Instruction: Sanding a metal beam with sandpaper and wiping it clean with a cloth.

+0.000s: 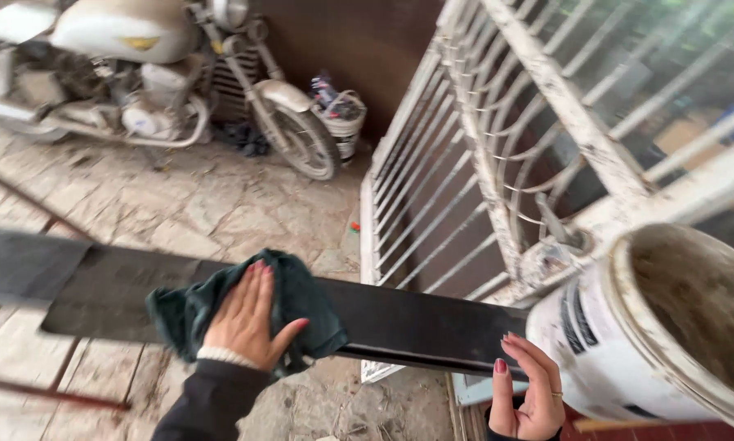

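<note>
The left hand (248,318) lay flat, fingers spread, pressing a dark green cloth (301,306) onto a long black metal bar (416,322) at lower centre, as for wiping; the right hand (530,396) gripped the bar's edge from below, seemingly steadying it beside a white bucket (620,351) at lower right. Stone paving (187,204) spread beneath; a motorcycle (162,73) stood upper left, a white gate (481,147) upper right.

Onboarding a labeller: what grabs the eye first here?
The left hand presses a dark green cloth flat on a long black bar across the middle. The right hand steadies the bar's near edge beside a dirty white bucket. A motorbike stands top left.
</note>
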